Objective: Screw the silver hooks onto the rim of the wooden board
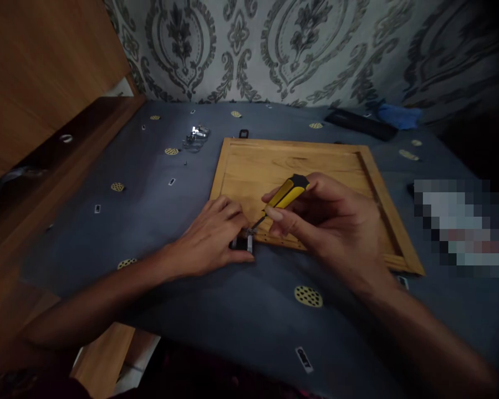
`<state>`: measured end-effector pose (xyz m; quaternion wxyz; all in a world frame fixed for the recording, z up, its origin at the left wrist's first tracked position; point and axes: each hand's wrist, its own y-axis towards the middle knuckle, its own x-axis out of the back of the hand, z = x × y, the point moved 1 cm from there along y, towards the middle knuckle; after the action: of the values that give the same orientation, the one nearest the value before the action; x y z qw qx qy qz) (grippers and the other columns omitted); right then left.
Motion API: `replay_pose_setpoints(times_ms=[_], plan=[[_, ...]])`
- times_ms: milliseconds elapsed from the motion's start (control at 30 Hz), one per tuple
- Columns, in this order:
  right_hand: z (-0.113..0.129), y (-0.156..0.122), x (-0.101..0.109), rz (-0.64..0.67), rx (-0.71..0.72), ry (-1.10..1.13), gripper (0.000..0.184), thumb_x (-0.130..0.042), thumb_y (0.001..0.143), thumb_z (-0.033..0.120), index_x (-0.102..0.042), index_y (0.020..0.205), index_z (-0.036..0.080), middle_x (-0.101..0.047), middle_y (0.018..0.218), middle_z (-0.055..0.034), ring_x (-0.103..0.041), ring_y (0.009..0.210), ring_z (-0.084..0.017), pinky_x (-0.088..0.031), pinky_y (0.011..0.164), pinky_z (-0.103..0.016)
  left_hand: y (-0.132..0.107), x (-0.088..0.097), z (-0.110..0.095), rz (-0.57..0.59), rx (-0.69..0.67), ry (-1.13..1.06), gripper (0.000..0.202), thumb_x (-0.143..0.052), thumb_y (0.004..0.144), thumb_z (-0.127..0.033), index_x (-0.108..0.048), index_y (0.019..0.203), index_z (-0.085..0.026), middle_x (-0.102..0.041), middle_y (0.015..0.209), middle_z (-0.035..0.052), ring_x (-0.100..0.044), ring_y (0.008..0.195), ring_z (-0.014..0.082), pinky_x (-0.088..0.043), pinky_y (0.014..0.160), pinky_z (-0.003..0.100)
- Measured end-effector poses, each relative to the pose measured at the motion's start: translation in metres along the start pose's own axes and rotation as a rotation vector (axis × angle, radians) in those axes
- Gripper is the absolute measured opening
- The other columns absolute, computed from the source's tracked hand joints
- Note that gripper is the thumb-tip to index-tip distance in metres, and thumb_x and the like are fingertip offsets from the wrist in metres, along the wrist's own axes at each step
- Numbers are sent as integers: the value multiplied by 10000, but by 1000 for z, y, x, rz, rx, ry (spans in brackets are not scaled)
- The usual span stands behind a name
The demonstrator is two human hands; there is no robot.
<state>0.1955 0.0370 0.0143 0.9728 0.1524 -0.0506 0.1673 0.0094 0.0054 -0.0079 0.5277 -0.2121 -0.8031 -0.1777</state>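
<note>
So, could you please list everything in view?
tablecloth: 1, blue-grey, across the scene
panel: 1, brown, centre
screwdriver: 1, yellow and black, over the panel
fitting: 1, silver and black, panel's near left corner
metal parts: several, silver, left of panel's far corner
loop: 1, black, at panel's far edge
long object: 1, black, far right
bundle: 1, blue, beside the long object
blurred item: 1, mostly pale, right
woodwork: count unclear, brown, left
wall: 1, pale with grey pattern, behind
left hand: 1, bare, at the fitting
right hand: 1, bare, holding the screwdriver
</note>
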Motion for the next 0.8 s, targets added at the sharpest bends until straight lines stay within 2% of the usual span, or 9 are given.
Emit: replay_pose_setpoints(times_ms=[100, 167, 233, 300, 367, 467, 567, 733, 800], plan=[[3, -1, 0, 7, 0, 5, 324, -868, 714, 402, -613, 837, 245, -643, 684, 57, -631, 528, -108, -554, 505, -238, 0, -1, 1, -12, -5, 13, 435, -779, 817, -478, -618, 1076, -168, -604, 1116, 80, -493, 1088, 273, -432, 959, 436], [5, -1, 2, 20, 15, -16, 287, -830, 766, 390, -667, 955, 248, -676, 734, 44, -643, 561, -108, -573, 551, -244, 0, -2, 1, -23, -15, 15, 447, -785, 809, -488, -620, 1070, -164, -606, 1092, 77, -496, 1087, 274, -436, 947, 429], [7, -1, 3, 47, 21, -31, 279, -765, 838, 366, -695, 1083, 250, -685, 704, 42, -653, 581, -111, -585, 602, -249, 0, -3, 2, -28, -25, 16, 437, -789, 806, -484, -625, 1048, -160, -609, 1066, 73, -498, 1088, 274, -438, 939, 417], [7, -1, 4, 51, 20, -33, 224, -755, 848, 346, -720, 1045, 244, -671, 653, 46, -646, 564, -110, -577, 592, -244, 0, -3, 2, -29, -30, 20, 424, -789, 806, -485, -624, 1028, -163, -608, 1060, 69, -500, 1082, 272, -440, 934, 411], [6, 0, 4, 24, 10, -30, 187, -811, 790, 354, -725, 906, 235, -686, 689, 36, -630, 537, -106, -558, 535, -242, 0, -3, 2, -26, -25, 26, 425, -784, 809, -491, -619, 1027, -166, -603, 1077, 72, -498, 1079, 270, -439, 934, 415], [5, -1, 2, -9, 0, -2, 247, -871, 712, 378, -685, 788, 234, -722, 778, 23, -616, 511, -101, -548, 475, -243, 0, -3, 3, -12, -19, 16, 431, -777, 819, -479, -612, 1066, -167, -596, 1118, 79, -490, 1099, 273, -430, 955, 426], [6, -2, 1, -15, -3, 22, 262, -878, 702, 387, -670, 792, 254, -731, 781, 33, -617, 502, -106, -565, 469, -252, -1, -3, 3, -26, -26, 11, 415, -769, 825, -485, -616, 1064, -183, -602, 1125, 72, -494, 1097, 275, -430, 958, 434], [9, -1, 6, 35, 11, -24, 256, -790, 806, 433, -729, 996, 273, -711, 701, 21, -644, 530, -137, -608, 549, -301, -1, -2, 2, -43, -29, 14, 408, -785, 811, -481, -621, 1005, -162, -611, 1062, 71, -507, 1070, 272, -444, 920, 414], [8, -2, 6, 33, 17, -33, 242, -780, 814, 444, -739, 961, 257, -689, 655, 25, -641, 522, -136, -606, 550, -300, -1, -2, 2, -37, -28, 19, 408, -784, 814, -475, -625, 1003, -151, -609, 1066, 77, -504, 1066, 272, -442, 922, 413]])
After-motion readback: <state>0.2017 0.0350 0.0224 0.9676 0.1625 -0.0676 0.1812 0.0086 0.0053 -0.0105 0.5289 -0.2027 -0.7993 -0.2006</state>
